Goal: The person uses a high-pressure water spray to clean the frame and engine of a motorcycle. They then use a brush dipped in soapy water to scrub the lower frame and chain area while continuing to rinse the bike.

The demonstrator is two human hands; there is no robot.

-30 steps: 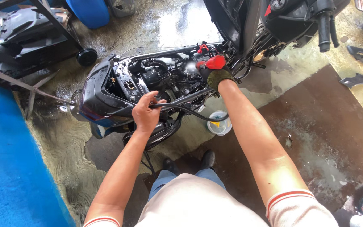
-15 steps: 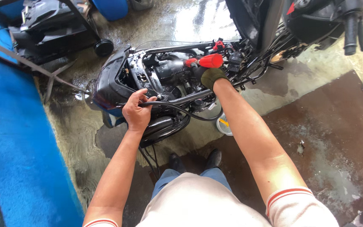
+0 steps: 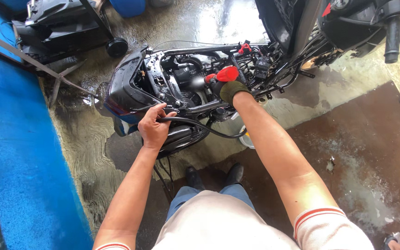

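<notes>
A stripped black motorbike (image 3: 172, 88) stands on the wet floor in front of me, its frame and engine bare. My left hand (image 3: 153, 126) is bare and grips a black hose (image 3: 204, 127) beside the bike's rear frame. My right hand (image 3: 230, 90) wears a dark green glove and holds a red spray gun (image 3: 224, 75) pointed into the engine bay. The hose loops from my left hand toward the right hand's gun. My two dark shoes (image 3: 214, 176) show below the bike.
A blue raised platform (image 3: 10, 153) runs along the left. A black bodywork piece on a wheeled stand (image 3: 65, 25) sits at the top left. A second bike's black handlebar and fairing (image 3: 362, 23) fill the top right. A small white bucket (image 3: 245, 139) stands near my right arm. Brown mat (image 3: 371, 157) on the right.
The view has shifted so the bike sits more to the left and lower. My left hand slid along the hose near the rear frame. The right hand keeps the spray gun in the engine bay.
</notes>
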